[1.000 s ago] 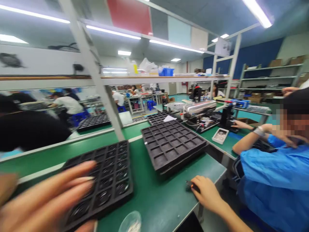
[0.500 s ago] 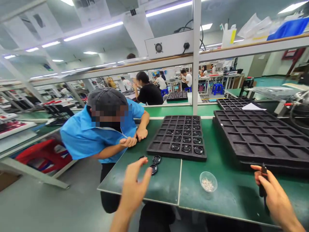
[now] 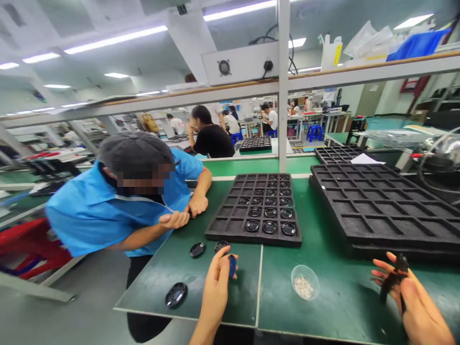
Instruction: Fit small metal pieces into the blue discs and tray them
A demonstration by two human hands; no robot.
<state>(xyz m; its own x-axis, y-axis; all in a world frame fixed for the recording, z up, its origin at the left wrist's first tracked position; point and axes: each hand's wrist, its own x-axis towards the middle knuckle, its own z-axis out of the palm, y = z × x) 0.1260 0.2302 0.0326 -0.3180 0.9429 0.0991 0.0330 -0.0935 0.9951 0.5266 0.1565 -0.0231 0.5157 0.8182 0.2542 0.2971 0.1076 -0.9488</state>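
My left hand (image 3: 217, 278) is closed on a round black disc (image 3: 232, 266), tilted on edge so its dark bluish face shows between thumb and fingers. Beside that hand on the green tabletop lie more of these discs: one (image 3: 222, 246) just behind the fingers, one (image 3: 197, 249) to the left and one (image 3: 176, 294) near the front edge. My right hand (image 3: 413, 297), at the far right, grips a slim black hand tool (image 3: 393, 278) whose exact kind I cannot make out. Between the hands stands a clear cup (image 3: 304, 282) with small pale bits in it.
Behind my left hand a black foam tray (image 3: 223, 225) holds several round discs in its right-hand compartments. A stack of larger black trays (image 3: 341, 211) sits at right. Across the table's left corner a person in a blue shirt (image 3: 89, 206) leans in. A white post (image 3: 283, 96) rises behind.
My left hand has gone from open to closed on a black disc picked up from the table. My right hand has turned the black tool. The view has shifted somewhat.
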